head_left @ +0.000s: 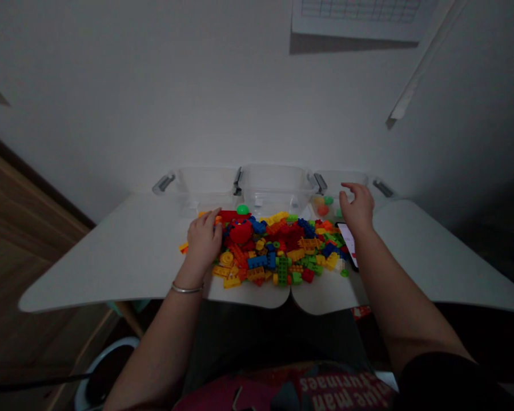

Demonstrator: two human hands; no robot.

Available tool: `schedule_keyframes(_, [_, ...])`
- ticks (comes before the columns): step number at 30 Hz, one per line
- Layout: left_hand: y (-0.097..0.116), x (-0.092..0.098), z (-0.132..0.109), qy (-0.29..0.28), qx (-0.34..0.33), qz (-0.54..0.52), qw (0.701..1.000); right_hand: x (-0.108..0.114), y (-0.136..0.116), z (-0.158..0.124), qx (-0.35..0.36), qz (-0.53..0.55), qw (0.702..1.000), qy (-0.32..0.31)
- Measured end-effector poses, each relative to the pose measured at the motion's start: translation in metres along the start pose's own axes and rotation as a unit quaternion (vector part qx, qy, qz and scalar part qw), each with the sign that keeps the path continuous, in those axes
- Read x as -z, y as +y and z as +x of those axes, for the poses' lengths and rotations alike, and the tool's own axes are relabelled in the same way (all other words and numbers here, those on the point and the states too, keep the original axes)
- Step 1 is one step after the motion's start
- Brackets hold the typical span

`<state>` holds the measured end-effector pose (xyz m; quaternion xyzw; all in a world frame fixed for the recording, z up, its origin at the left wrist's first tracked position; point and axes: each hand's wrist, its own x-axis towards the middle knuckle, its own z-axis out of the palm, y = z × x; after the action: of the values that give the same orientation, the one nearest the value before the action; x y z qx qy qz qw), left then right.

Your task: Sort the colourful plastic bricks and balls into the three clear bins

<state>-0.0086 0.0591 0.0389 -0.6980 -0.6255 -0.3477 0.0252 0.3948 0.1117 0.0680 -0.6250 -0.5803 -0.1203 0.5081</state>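
Note:
A heap of colourful toy bricks (278,245) in red, yellow, blue, green and orange lies on the white table (111,257) in front of me. My left hand (203,240) rests on the left edge of the heap, fingers curled down onto the bricks beside a red piece (240,231); what it grips, if anything, is hidden. A thin bangle (187,289) circles that wrist. My right hand (357,208) hovers at the heap's right end with its fingers spread, just in front of the rightmost clear bin (340,182).
Three clear plastic bins with grey handles stand in a row at the table's back edge: left bin (197,185), middle bin (274,182), and the right one holding a few coloured pieces (323,205). A phone (349,245) lies under my right forearm. A white wall rises behind.

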Motion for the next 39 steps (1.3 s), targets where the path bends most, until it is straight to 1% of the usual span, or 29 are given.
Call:
schedule_keyframes(3, [0.001,-0.001,0.009,-0.03,-0.005,0.042,0.999,0.005,-0.019,-0.008,0.035,0.039,0.998,0.039])
schedule_keyframes(6, [0.005,0.0,0.014,-0.071,-0.023,0.081,0.994,0.008,-0.044,-0.02,0.075,0.102,0.991,0.034])
schedule_keyframes(8, [0.007,0.001,0.015,-0.09,-0.024,0.097,0.991,0.006,-0.061,-0.03,0.1,0.138,0.985,0.004])
schedule_keyframes(10, [0.009,0.002,0.016,-0.094,-0.01,0.103,0.99,0.003,-0.077,-0.041,0.127,0.167,0.977,-0.043])
schedule_keyframes(12, [0.012,0.003,0.017,-0.089,0.008,0.101,0.991,-0.002,-0.09,-0.052,0.149,0.187,0.967,-0.086])
schedule_keyframes(14, [0.014,0.004,0.017,-0.076,0.021,0.089,0.993,-0.007,-0.099,-0.062,0.159,0.204,0.959,-0.114])
schedule_keyframes(19, [0.014,0.005,0.018,-0.036,0.01,0.026,0.999,-0.017,-0.11,-0.077,0.141,0.231,0.947,-0.171])
schedule_keyframes(22, [0.009,0.002,0.02,0.006,0.014,-0.036,0.999,-0.021,-0.113,-0.081,0.143,0.241,0.94,-0.196])
schedule_keyframes(25, [0.005,0.0,0.024,0.048,0.011,-0.109,0.993,-0.023,-0.115,-0.082,0.148,0.249,0.935,-0.202])
schedule_keyframes(29, [0.013,0.009,0.024,0.094,-0.044,-0.168,0.98,-0.02,-0.122,-0.081,0.138,0.261,0.936,-0.19])
schedule_keyframes(31, [0.022,0.016,0.021,0.092,-0.078,-0.183,0.976,-0.017,-0.126,-0.081,0.129,0.273,0.935,-0.184])
schedule_keyframes(34, [0.04,0.026,0.013,0.052,-0.135,-0.174,0.974,-0.013,-0.133,-0.081,0.116,0.292,0.931,-0.188])
schedule_keyframes(36, [0.051,0.03,0.006,0.027,-0.163,-0.164,0.973,-0.013,-0.136,-0.081,0.115,0.298,0.928,-0.194])
schedule_keyframes(39, [0.062,0.03,-0.001,0.021,-0.184,-0.159,0.97,-0.016,-0.137,-0.083,0.122,0.295,0.926,-0.203])
